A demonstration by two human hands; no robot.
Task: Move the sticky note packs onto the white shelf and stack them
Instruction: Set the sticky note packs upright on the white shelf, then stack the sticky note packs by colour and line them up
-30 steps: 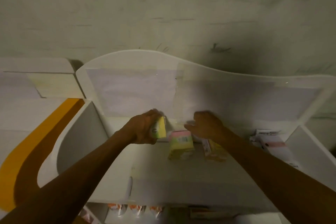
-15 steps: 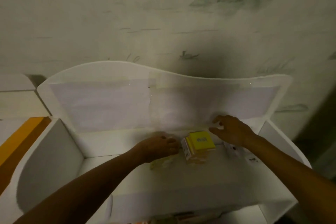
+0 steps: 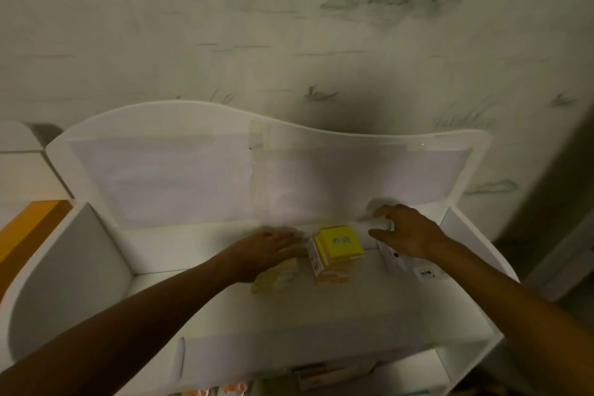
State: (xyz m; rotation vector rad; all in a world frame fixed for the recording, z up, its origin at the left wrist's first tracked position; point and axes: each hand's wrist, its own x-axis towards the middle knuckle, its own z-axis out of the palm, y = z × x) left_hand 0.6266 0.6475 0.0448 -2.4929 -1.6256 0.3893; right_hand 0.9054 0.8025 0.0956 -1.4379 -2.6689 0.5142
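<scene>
- The left hand [image 3: 268,249] lies flat, fingers straight, on a pale yellow sticky note pack [image 3: 275,276], fingertips against the stack beside it.
- The right hand [image 3: 405,234] hovers with spread, loosely bent fingers over white packs [image 3: 397,259], gripping nothing.
- Between the hands, a yellow-topped stack of sticky note packs [image 3: 336,252] stands on the white shelf [image 3: 321,315].

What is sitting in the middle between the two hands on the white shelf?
In the head view, a stack of sticky note packs with a bright yellow pack on top stands between the left hand and the right hand on the white shelf.
</scene>
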